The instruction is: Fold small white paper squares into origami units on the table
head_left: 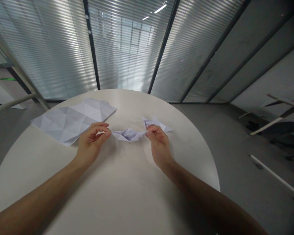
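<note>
A folded white paper boat [128, 134] is stretched between my hands, low over the table, with a small peak at its middle. My left hand [91, 138] pinches its left tip between thumb and fingers. At the right tip, the thumb and fingers of my right hand [159, 140] are closed on the paper. Just behind my right hand lies a second folded paper piece [163, 125], partly covered by the fingers. A large creased sheet of white paper [73, 117] lies beyond my left hand, its surface marked with triangular folds.
All of this is on a round white table [127, 195]. Glass partitions with blinds [127, 49] stand behind it. White furniture legs [267, 125] are on the right, and a pale metal frame [14, 103] is at the left.
</note>
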A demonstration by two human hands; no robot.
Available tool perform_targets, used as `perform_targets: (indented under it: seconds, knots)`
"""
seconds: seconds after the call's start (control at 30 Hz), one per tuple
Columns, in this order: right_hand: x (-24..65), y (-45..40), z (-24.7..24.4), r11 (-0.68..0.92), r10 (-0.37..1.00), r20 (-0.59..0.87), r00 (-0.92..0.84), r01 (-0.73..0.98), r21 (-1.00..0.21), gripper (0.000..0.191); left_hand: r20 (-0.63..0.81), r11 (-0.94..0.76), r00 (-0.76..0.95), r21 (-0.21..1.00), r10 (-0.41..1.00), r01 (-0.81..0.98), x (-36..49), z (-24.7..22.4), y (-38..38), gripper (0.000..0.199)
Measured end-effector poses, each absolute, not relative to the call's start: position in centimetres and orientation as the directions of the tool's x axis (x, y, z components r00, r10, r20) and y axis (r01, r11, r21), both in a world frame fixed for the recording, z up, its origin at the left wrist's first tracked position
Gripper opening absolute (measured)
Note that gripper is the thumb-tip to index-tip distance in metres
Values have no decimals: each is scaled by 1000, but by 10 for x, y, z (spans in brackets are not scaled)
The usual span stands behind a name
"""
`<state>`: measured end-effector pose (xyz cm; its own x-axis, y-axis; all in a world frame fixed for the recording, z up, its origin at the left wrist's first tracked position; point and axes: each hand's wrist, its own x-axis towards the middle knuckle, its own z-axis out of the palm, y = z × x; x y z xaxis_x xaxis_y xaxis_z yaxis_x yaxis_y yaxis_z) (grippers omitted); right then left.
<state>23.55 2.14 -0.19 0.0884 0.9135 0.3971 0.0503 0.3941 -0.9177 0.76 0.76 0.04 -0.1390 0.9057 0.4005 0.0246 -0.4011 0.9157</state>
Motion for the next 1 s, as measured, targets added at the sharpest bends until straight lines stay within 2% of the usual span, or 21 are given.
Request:
perform_targets:
  seconds: [0.23,0.7,0.87,1.0]
  knots:
    - [232,21,-9,194,981,180,79,-249,-949,12,261,-290,-189,947,946,-141,4,-10,15,6]
    - [229,16,-6,-53,998,-65,8,-487,-872,22,93,-153,-190,931,978,-333,7,-5,12,14]
    - [230,16,-6,-43,999,-49,0,-446,-894,20,125,-182,-211,943,969,-279,8,-6,12,13]
    - [236,19,-9,83,996,79,30,-224,-971,13,204,-240,-190,952,960,-190,8,-6,10,10]
